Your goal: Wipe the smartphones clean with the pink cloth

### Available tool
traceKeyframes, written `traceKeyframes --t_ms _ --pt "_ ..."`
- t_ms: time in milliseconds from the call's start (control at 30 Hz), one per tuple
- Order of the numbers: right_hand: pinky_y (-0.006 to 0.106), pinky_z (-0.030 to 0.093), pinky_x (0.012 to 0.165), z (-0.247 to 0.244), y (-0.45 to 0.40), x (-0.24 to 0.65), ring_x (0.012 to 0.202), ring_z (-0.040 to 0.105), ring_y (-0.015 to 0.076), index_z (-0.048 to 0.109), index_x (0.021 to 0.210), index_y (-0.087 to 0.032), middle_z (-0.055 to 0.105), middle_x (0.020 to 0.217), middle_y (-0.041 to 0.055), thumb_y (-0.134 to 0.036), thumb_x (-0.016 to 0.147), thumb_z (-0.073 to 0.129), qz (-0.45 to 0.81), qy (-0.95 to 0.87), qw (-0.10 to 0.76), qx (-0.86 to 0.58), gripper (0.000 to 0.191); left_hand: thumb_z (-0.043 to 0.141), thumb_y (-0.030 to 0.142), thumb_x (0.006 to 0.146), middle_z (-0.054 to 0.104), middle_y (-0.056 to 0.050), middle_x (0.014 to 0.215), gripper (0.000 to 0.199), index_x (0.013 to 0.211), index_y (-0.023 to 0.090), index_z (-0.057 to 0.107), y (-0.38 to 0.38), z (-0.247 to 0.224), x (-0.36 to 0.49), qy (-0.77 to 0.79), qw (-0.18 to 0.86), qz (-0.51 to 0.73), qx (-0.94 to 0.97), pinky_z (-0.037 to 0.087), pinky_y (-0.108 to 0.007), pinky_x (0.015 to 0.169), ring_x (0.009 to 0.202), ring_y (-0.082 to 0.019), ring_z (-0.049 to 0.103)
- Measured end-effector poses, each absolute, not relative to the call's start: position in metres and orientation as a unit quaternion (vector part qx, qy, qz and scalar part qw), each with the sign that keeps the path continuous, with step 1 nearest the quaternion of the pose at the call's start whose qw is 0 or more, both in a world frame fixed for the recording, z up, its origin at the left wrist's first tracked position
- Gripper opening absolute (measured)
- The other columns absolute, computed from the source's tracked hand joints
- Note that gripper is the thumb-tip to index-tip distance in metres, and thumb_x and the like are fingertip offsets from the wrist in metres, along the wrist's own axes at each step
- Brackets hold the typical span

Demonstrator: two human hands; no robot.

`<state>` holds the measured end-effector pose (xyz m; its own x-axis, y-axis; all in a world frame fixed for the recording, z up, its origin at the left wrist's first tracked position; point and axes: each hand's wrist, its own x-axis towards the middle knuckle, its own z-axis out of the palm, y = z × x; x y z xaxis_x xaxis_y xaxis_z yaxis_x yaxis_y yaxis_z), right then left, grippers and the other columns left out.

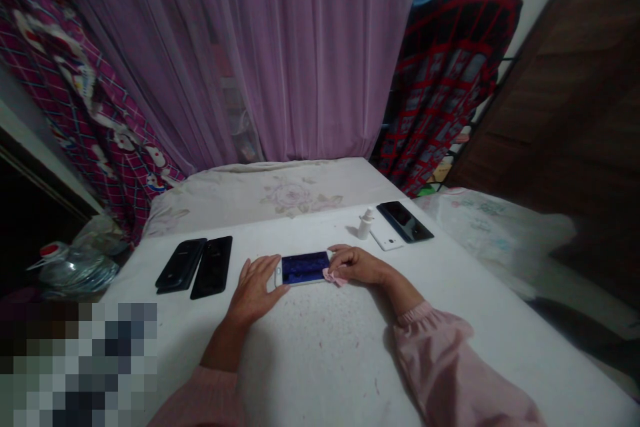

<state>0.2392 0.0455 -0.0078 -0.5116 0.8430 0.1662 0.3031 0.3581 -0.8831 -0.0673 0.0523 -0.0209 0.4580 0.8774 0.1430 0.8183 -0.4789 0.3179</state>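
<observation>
A white smartphone (304, 268) lies sideways on the white tabletop, its dark blue screen facing up. My left hand (255, 287) grips its left end, thumb at the near edge and fingers along the far edge. At the other end, my right hand (357, 265) is closed on a small pink cloth (334, 277), pinched between thumb and fingers against the phone's right end. The fingers partly hide the cloth and that end of the phone.
Dark phones (213, 267) lie to the left. On the right are a small white spray bottle (365, 223), a white phone (386, 239) and dark phones (406, 221). Small specks dot the white tabletop (320, 360). A large plastic bottle (75, 270) stands beyond the left edge.
</observation>
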Motion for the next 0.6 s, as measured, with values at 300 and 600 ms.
traceKeyframes --t_ms 300,600 --pt "0.028 0.051 0.067 -0.028 0.055 0.222 0.074 0.065 0.0171 0.073 0.083 -0.018 0.071 0.085 0.0073 -0.046 0.081 0.065 0.372 -0.671 0.439 -0.467 0.029 0.060 0.043 0.083 0.052 -0.006 0.141 0.059 0.138 0.025 0.046 0.051 -0.020 -0.063 0.500 0.100 0.146 0.848 0.017 -0.052 0.116 0.134 -0.027 0.041" --pt "0.030 0.049 0.073 -0.025 0.059 0.220 0.080 0.065 0.0184 0.073 0.084 -0.019 0.071 0.089 0.0078 -0.038 0.083 0.062 0.303 -0.688 0.422 -0.507 0.022 0.059 0.045 0.084 0.053 -0.006 0.140 0.059 0.139 0.027 0.045 0.052 -0.025 -0.065 0.494 0.095 0.154 0.850 0.016 -0.052 0.116 0.133 -0.027 0.041"
